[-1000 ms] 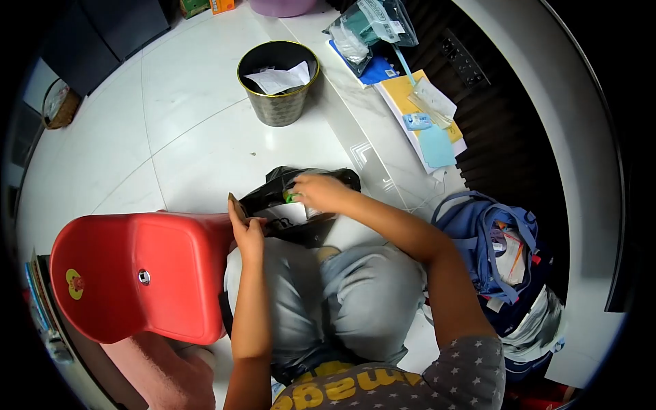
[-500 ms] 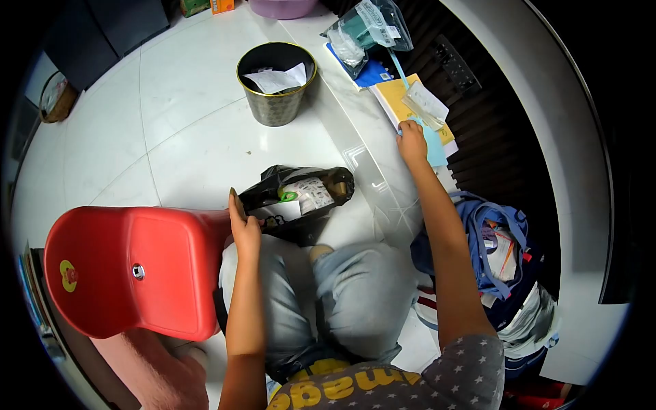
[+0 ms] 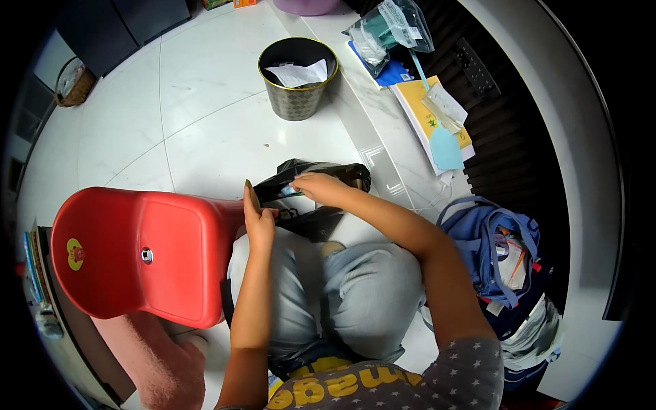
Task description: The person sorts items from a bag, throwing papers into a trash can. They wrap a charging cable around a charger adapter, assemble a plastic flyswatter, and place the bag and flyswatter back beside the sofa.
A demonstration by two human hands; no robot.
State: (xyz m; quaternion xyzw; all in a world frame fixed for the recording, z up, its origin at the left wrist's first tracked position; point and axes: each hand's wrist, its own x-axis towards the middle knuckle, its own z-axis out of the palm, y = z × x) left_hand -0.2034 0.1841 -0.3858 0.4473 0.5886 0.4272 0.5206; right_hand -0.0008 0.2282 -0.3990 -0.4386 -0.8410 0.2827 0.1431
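Note:
My left hand (image 3: 260, 229) is closed round a thin, flat, brown-edged thing (image 3: 252, 195) that stands on edge; its kind does not show. Beside it, between my knees and the bin, lies an open black plastic bag (image 3: 321, 224) with white and printed packets inside. My right hand (image 3: 320, 188) reaches over the mouth of this bag, fingers bent downward and closed. A small pale-blue and white item (image 3: 290, 190) shows at its fingertips; whether it is gripped is hidden.
A red chair (image 3: 174, 256) stands at left. Ahead is a patterned waste bin (image 3: 297, 102) with paper in it. Along the ledge at right lie a yellow book (image 3: 417, 102), a light-blue tag (image 3: 446, 149) and a clear zip bag (image 3: 403, 31). A blue backpack (image 3: 478, 239) sits at right.
My right hand has left the light-blue tag on the book and swung left and down to the black bag. My left hand still holds the thin flat thing. The view has shifted slightly.

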